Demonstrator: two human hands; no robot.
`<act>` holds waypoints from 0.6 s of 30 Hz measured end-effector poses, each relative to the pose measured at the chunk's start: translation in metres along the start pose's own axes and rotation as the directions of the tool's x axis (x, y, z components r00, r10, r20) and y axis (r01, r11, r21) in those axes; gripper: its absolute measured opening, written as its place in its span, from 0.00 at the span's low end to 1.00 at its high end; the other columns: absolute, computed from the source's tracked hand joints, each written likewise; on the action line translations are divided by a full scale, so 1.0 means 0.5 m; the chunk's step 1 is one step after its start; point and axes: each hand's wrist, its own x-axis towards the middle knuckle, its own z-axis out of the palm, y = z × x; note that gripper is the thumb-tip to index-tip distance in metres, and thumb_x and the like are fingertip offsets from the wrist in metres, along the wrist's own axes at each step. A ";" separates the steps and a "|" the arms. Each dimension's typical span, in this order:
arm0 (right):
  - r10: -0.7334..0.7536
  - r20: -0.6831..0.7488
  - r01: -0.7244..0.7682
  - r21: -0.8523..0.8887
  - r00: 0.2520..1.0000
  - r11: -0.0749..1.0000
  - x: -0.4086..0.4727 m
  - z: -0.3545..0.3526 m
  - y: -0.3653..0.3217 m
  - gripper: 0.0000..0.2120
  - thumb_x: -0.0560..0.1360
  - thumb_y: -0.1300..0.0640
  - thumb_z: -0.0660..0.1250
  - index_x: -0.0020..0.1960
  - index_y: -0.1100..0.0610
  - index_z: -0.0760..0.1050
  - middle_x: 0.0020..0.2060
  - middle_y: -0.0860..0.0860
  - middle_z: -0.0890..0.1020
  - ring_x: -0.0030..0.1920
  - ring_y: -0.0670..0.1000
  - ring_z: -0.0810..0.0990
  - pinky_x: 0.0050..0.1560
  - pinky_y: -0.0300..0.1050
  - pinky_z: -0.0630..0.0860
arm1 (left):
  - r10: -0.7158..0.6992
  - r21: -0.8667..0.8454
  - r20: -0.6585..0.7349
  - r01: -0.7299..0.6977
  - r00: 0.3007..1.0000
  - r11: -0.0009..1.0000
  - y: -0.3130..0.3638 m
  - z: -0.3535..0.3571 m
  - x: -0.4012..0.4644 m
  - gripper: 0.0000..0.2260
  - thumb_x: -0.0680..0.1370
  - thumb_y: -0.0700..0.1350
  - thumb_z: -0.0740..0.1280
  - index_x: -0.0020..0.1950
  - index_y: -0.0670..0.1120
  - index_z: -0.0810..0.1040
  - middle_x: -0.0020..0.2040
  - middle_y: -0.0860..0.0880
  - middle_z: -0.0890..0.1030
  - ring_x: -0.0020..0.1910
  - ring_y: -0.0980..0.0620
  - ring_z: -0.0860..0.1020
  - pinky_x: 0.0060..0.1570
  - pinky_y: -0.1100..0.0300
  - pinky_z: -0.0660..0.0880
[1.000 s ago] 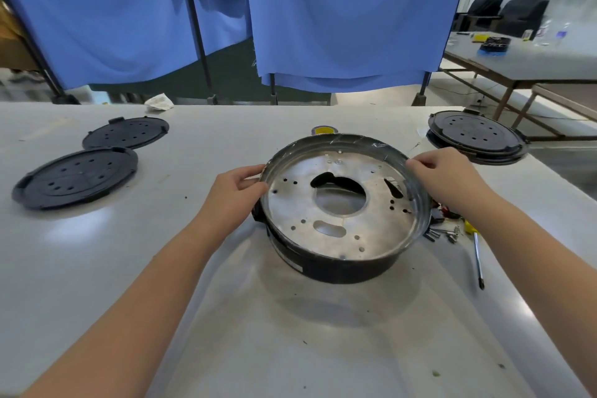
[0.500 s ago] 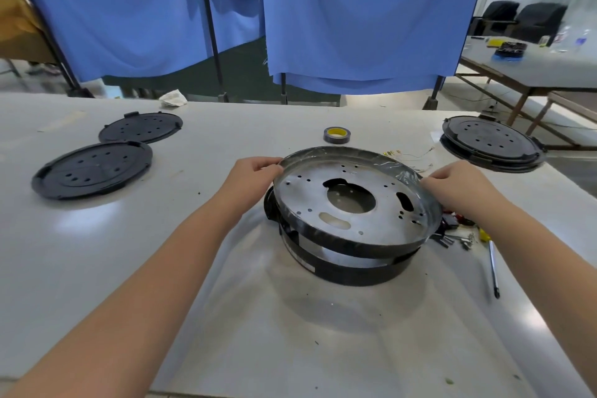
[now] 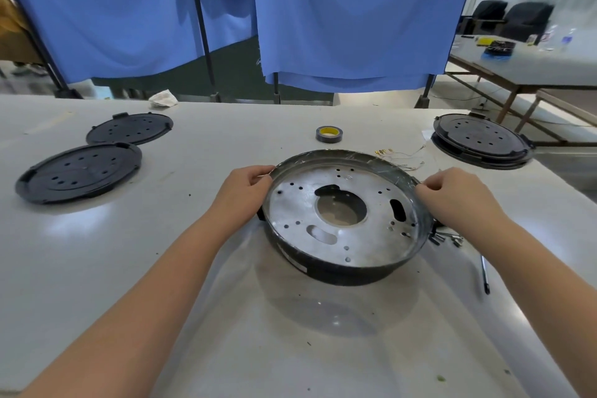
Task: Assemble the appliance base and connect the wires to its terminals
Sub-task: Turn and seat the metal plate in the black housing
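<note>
A round silver metal pan (image 3: 342, 237) with several holes and a large centre opening sits down inside a black plastic base ring (image 3: 336, 273) on the white table. My left hand (image 3: 244, 192) pinches the pan's left rim. My right hand (image 3: 452, 199) pinches its right rim. Thin wires with gold terminals (image 3: 400, 157) lie on the table just behind the pan.
Two black perforated covers (image 3: 77, 171) (image 3: 129, 128) lie at the left. A stack of black covers (image 3: 481, 140) stands at the right. A tape roll (image 3: 329, 133) sits behind the pan. Screws (image 3: 449, 237) and a screwdriver (image 3: 484, 278) lie at the right.
The metal pan, held tilted above the black ring half a second ago, has come down and now sits inside it. Both hands stay on its rim.
</note>
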 end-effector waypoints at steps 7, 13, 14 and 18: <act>-0.014 -0.005 0.014 0.002 1.000 1.000 0.002 0.007 0.005 0.13 0.72 0.56 0.61 0.30 0.58 0.68 0.25 0.53 0.67 0.28 0.54 0.64 0.30 0.42 0.62 | 0.012 0.029 -0.011 -0.012 1.000 1.000 -0.002 0.000 -0.001 0.16 0.79 0.39 0.60 0.50 0.59 0.81 0.37 0.68 0.82 0.40 0.70 0.80 0.40 0.78 0.73; 0.011 0.077 -0.011 -0.008 0.997 1.000 0.007 0.013 0.001 0.12 0.74 0.57 0.58 0.32 0.58 0.65 0.26 0.53 0.68 0.28 0.53 0.64 0.30 0.43 0.61 | -0.034 0.040 -0.028 0.035 0.999 0.999 0.000 0.004 0.010 0.14 0.79 0.40 0.61 0.59 0.51 0.82 0.45 0.61 0.83 0.46 0.66 0.79 0.49 0.68 0.74; 0.017 0.090 -0.016 -0.004 0.996 1.000 0.008 0.014 0.001 0.12 0.74 0.57 0.57 0.32 0.56 0.63 0.26 0.52 0.67 0.28 0.52 0.64 0.30 0.43 0.61 | -0.038 0.042 -0.027 0.039 0.999 0.998 0.000 0.005 0.010 0.14 0.79 0.40 0.61 0.59 0.50 0.82 0.45 0.60 0.83 0.46 0.65 0.80 0.49 0.68 0.74; 0.031 0.107 -0.032 0.004 0.994 0.999 0.011 0.016 0.003 0.12 0.74 0.57 0.57 0.32 0.56 0.64 0.26 0.52 0.67 0.27 0.52 0.64 0.30 0.42 0.61 | -0.049 0.042 -0.028 0.050 0.998 0.998 0.002 0.007 0.014 0.14 0.79 0.39 0.60 0.59 0.50 0.82 0.45 0.58 0.83 0.46 0.62 0.80 0.49 0.66 0.74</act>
